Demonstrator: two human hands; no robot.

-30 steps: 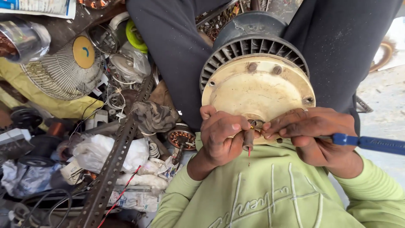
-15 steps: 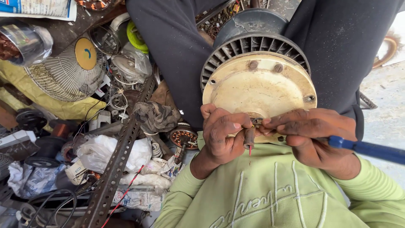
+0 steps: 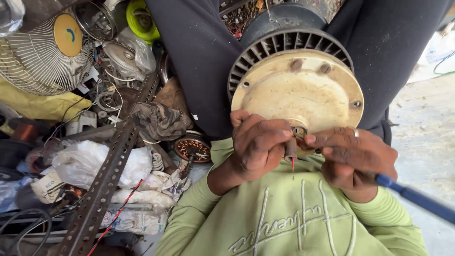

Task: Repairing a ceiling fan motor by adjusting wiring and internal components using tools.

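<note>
Setting: cluttered repair spot on a concrete floor (image 3: pixel 426 123), scrap heaped out past the left hand, the person seated with dark-trousered legs on either side of the work.
Motor: round electric motor (image 3: pixel 296 85) held between the knees, just above both hands; cream end plate, flat and stained, with a ring of dark cooling fins behind it. By its bulk and metal build I judge it heavy and stiff, best gripped around the finned rim, not by the plate face.
Sweatshirt: soft light-green sleeves and chest (image 3: pixel 294 223), directly below the hands.
Fan guard: round wire fan grille (image 3: pixel 45 52) with a yellow hub, far out to the left of the left hand.
Angle bar: perforated steel angle (image 3: pixel 106 182), dull and rigid, slanting below and left of the left hand.
Plastic bag: crumpled white plastic bag (image 3: pixel 95 163), limp, beside the bar.
Stator: small copper-wound stator (image 3: pixel 193 148), just left of the left wrist.
Left hand: left hand (image 3: pixel 258 144) curled closed around a short dark shaft stub (image 3: pixel 290 149) at the plate's centre hub.
Right hand: right hand (image 3: pixel 353 159), fingers pinching at the same hub, palm wrapped around a blue tool handle (image 3: pixel 417 199) that runs off lower right.
Stub: thin, probably greasy; likely slips unless pinched firmly.
</note>
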